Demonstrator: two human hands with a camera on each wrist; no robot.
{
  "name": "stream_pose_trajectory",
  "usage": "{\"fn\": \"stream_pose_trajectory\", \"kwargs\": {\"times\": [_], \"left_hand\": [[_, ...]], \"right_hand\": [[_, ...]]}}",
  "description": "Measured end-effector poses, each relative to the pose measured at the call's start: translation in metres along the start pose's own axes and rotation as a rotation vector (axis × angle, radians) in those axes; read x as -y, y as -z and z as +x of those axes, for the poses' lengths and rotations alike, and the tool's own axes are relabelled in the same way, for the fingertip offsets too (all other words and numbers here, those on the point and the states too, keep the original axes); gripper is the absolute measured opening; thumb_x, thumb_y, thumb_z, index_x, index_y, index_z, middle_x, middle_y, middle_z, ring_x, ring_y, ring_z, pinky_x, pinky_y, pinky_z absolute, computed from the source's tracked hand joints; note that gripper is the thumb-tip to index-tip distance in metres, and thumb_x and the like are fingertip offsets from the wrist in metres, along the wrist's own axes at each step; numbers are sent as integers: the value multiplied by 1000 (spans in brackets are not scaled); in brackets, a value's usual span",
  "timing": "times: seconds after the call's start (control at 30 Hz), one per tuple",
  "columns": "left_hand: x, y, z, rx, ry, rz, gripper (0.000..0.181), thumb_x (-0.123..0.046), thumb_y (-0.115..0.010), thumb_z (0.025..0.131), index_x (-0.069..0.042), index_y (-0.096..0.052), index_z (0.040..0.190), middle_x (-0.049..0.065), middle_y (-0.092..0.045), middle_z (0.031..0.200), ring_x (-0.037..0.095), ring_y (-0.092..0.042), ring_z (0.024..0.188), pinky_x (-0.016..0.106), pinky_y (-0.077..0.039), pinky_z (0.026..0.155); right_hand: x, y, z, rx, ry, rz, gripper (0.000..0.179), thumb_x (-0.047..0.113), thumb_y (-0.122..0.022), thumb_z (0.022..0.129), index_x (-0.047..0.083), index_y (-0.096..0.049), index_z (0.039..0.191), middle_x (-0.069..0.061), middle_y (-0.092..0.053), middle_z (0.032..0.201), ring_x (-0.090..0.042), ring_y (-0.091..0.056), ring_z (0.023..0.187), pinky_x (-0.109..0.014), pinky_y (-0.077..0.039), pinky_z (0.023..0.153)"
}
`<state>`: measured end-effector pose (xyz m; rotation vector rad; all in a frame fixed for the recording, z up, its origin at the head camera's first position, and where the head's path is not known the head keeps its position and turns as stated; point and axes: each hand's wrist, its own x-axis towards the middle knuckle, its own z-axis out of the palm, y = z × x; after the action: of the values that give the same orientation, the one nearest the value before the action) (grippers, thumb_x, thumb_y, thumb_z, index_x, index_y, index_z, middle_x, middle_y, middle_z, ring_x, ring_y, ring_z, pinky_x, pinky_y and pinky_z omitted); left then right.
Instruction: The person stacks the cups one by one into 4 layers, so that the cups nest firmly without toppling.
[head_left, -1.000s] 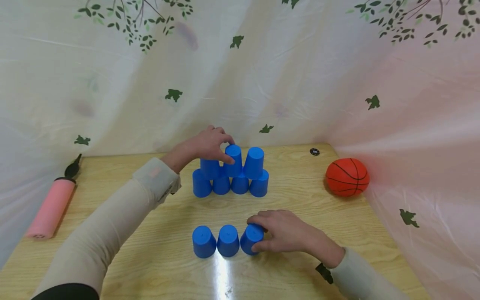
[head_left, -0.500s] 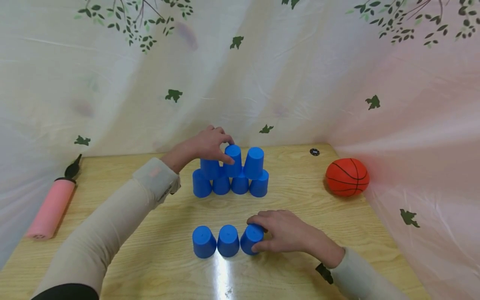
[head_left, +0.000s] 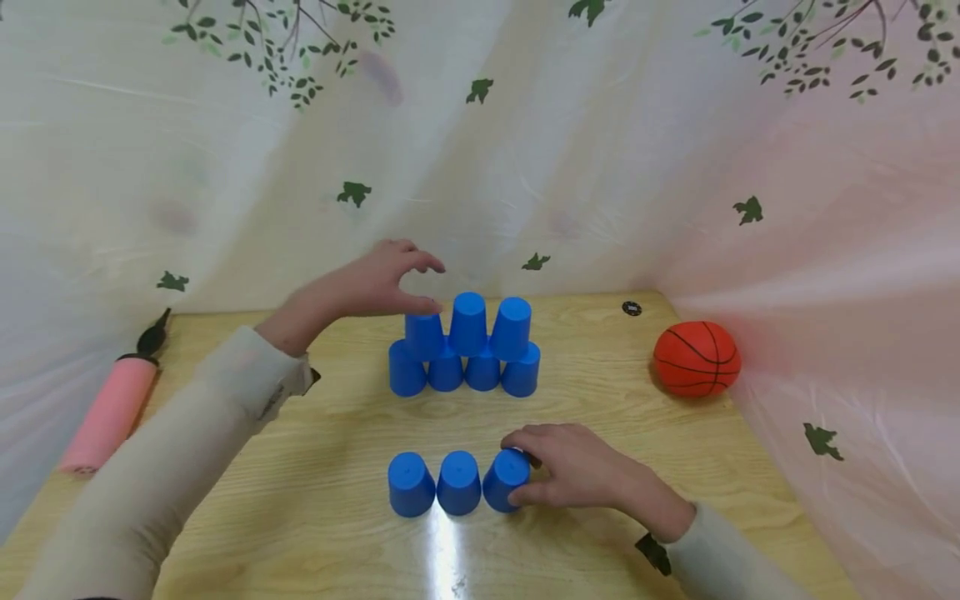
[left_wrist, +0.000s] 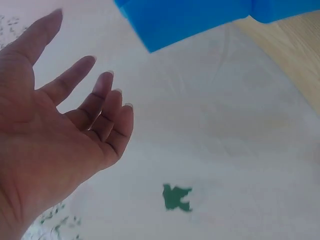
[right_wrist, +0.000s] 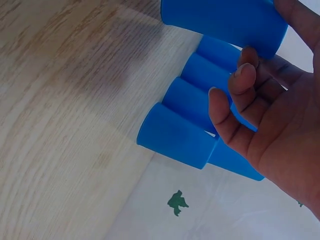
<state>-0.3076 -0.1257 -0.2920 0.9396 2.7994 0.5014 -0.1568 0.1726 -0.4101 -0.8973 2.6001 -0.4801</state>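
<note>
Upside-down blue cups form a two-level stack at the back of the table, with a bottom row (head_left: 446, 371) of several and three on top. My left hand (head_left: 378, 279) hovers at the upper left of the stack, fingers spread and holding nothing. It partly covers the upper left cup (head_left: 424, 337); the left wrist view shows a gap between hand (left_wrist: 65, 120) and cups. Nearer the front, three more cups stand upside down in a row. My right hand (head_left: 573, 467) grips the rightmost cup (head_left: 504, 482) between thumb and fingers. Left of it are the middle cup (head_left: 458, 483) and the left cup (head_left: 410, 485).
A red ball (head_left: 696, 359) with black lines sits at the table's right edge. Near the back edge lies a small black disc (head_left: 632, 308). A pink hand pump (head_left: 112, 412) with a black nozzle lies at the left. A patterned curtain (head_left: 480, 167) hangs behind the table.
My left hand has let go of the middle upper cup and drawn back to the left. That cup stays on the stack. The right hand keeps its hold; the head view has shifted slightly.
</note>
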Motion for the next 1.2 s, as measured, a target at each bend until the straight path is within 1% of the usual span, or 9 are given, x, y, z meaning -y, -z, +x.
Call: {"fn": "stream_pose_trajectory", "kwargs": {"times": [0.13, 0.2, 0.3, 0.4, 0.57, 0.67, 0.9, 1.1, 1.2], "left_hand": [[5, 7, -32, -63, -18, -63, 52, -43, -65, 96, -14, -56, 139, 10, -62, 123, 27, -55, 114, 45, -52, 92], [3, 9, -49, -67, -17, -92, 47, -41, -63, 98, -16, -57, 137, 5, -65, 113, 22, -59, 103, 40, -54, 85], [-1, 10, -77, -37, -29, -136, 40, -37, -61, 100, -17, -59, 134, 0, -67, 102, 18, -60, 91, 35, -53, 77], [-7, 6, -102, 12, -40, -151, 38, -39, -60, 100, -18, -61, 132, -5, -66, 96, 15, -59, 87, 32, -53, 74], [-14, -12, -134, 87, -35, -188, 42, -46, -58, 99, -20, -61, 132, -11, -64, 96, 11, -58, 87, 28, -50, 72], [-14, -30, -147, 118, -18, -229, 44, -49, -58, 99, -21, -61, 132, -12, -64, 99, 10, -58, 90, 27, -50, 73], [-5, -77, -168, 132, 5, -277, 47, -56, -57, 97, -25, -61, 132, -11, -63, 118, 12, -59, 107, 33, -53, 87], [0, -107, -178, 161, 84, -382, 55, -54, -63, 94, -21, -56, 137, 1, -61, 130, 25, -58, 117, 47, -53, 92], [2, -119, -181, 150, 102, -409, 63, -52, -68, 91, -17, -53, 141, 7, -60, 132, 29, -56, 119, 51, -52, 92]], "right_hand": [[-1, -1, 0, -11, 9, 2, 53, 55, -71, 87, 24, -61, 128, 13, -67, 114, -2, -60, 97, -29, -53, 84], [-1, -2, 0, -13, 8, 0, 52, 55, -71, 87, 24, -62, 127, 14, -67, 112, -2, -60, 95, -28, -52, 82], [-1, -1, -1, -15, -2, 5, 51, 56, -70, 87, 24, -62, 126, 15, -66, 110, -2, -59, 94, -27, -52, 81], [-1, 1, -3, -18, -16, 11, 52, 57, -70, 87, 24, -62, 127, 15, -66, 112, -2, -60, 95, -28, -53, 83], [2, 10, -6, -37, -35, 13, 52, 56, -71, 87, 23, -62, 127, 14, -67, 113, -3, -62, 98, -30, -55, 84], [4, 18, -7, -57, -39, -4, 53, 56, -71, 87, 23, -62, 128, 14, -67, 113, -4, -62, 98, -29, -54, 83], [12, 47, -12, -116, -18, -50, 52, 53, -72, 87, 21, -63, 127, 11, -68, 109, -8, -64, 96, -30, -55, 80], [14, 73, -17, -180, 12, -84, 47, 51, -73, 87, 25, -62, 124, 15, -66, 102, -4, -60, 90, -25, -51, 74], [15, 83, -19, -188, 10, -79, 48, 54, -73, 87, 26, -62, 124, 16, -66, 102, -4, -60, 91, -24, -51, 72]]}}
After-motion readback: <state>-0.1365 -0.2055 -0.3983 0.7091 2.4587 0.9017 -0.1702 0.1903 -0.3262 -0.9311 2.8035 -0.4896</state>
